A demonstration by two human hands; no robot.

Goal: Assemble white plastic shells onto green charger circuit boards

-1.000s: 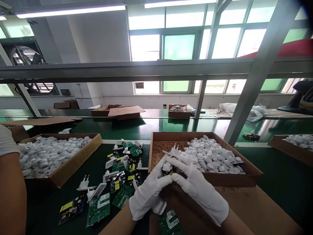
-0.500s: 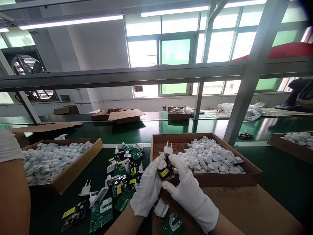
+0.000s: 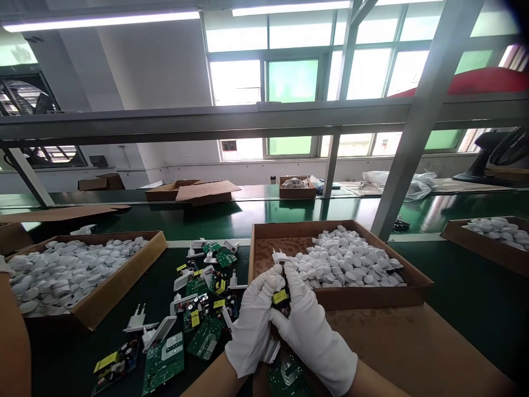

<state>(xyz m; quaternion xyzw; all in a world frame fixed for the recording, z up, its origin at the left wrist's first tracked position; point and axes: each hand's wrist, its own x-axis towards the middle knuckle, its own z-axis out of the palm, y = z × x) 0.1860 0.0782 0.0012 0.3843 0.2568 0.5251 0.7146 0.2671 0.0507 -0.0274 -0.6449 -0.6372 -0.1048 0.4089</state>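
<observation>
A small circuit board with a yellow transformer (image 3: 280,298) is held upright between my two white-gloved hands, in front of the cardboard tray. My left hand (image 3: 253,318) is closed on its left side, fingers bunched near the top. My right hand (image 3: 311,330) grips the other side, its thumb low and its fingers at the upper edge. A white plug piece (image 3: 281,256) shows just above the fingertips; its pins are hard to make out. The gloves hide most of the board. Below my hands lie a white plastic housing (image 3: 271,350) and a green circuit board (image 3: 288,376).
Loose green circuit boards (image 3: 164,361) and white plug parts spread over the bench to the left. Cardboard trays of white plastic pieces stand at the left (image 3: 119,286), ahead (image 3: 372,296) and far right (image 3: 475,242). A slanted metal post (image 3: 407,149) rises behind the middle tray.
The view has turned slightly right. My hands have drawn closer together around the board, covering more of it, and the plug's pins no longer point clearly upward.
</observation>
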